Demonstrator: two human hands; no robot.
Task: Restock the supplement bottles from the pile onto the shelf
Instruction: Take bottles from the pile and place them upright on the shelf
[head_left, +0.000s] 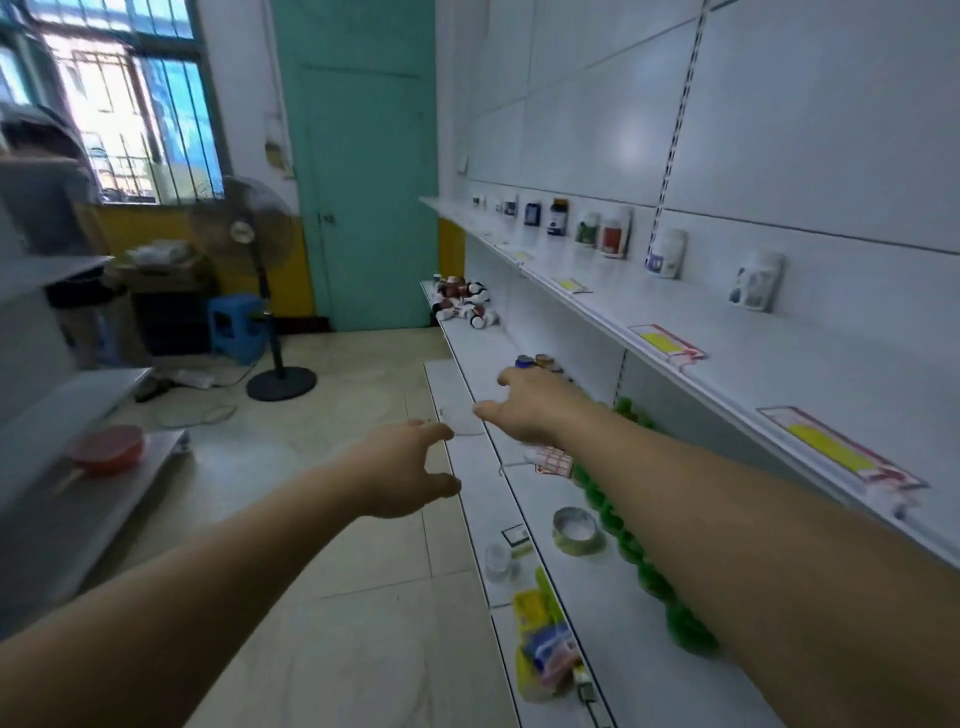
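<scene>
A pile of supplement bottles (464, 300) lies on its side at the far end of the lower white shelf (480, 358). Several bottles stand spaced along the back of the upper shelf (727, 332), among them a red-labelled one (614, 238) and a white one (666, 253). My right hand (535, 405) stretches out over the lower shelf, fingers relaxed and holding nothing, just short of two small bottles (535, 361) with blue and gold caps. My left hand (410, 467) hovers over the floor beside the shelf edge, fingers loosely curled and empty.
A tape roll (576, 527), a small clear cup (498, 560), coloured packets (545, 644) and green items (623, 535) lie on the near lower shelf. A standing fan (260, 291), a blue stool (234, 327) and a teal door (363, 182) lie ahead. Another rack (67, 441) stands at left.
</scene>
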